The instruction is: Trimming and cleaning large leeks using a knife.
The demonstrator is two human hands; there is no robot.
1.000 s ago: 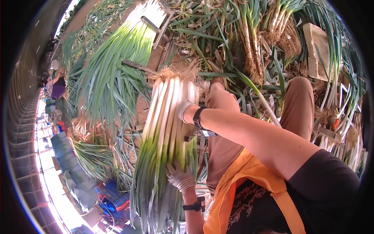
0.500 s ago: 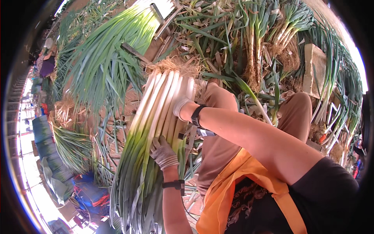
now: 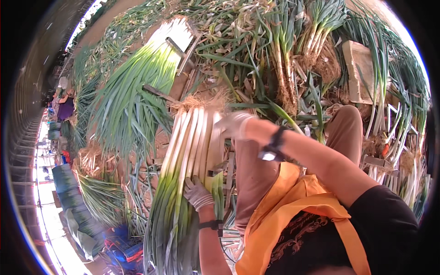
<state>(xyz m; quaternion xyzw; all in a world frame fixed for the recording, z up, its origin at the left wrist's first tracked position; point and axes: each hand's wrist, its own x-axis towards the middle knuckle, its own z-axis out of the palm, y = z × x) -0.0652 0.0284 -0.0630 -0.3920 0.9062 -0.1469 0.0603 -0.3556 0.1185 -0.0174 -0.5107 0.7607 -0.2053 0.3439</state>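
"Head view, quick: where's the leek bundle (image 3: 181, 156)?"
"Under and left of my hands, roots (image 3: 199, 100) at the far end, leaves toward me."
"Hands?"
"Apart. Left hand (image 3: 198, 193), gloved, lies on the stalks where white turns green, fingers laid out over them. Right hand (image 3: 234, 126), farther up, at the white ends' right edge, motion-blurred; can't tell if it's gripping."
"Beyond?"
"Second leek pile (image 3: 133, 96), far left."

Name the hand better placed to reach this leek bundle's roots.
Likely the right hand: though blurred, it is by the white stems, close to the roots. The left hand rests farther down the leeks, near where white turns green.
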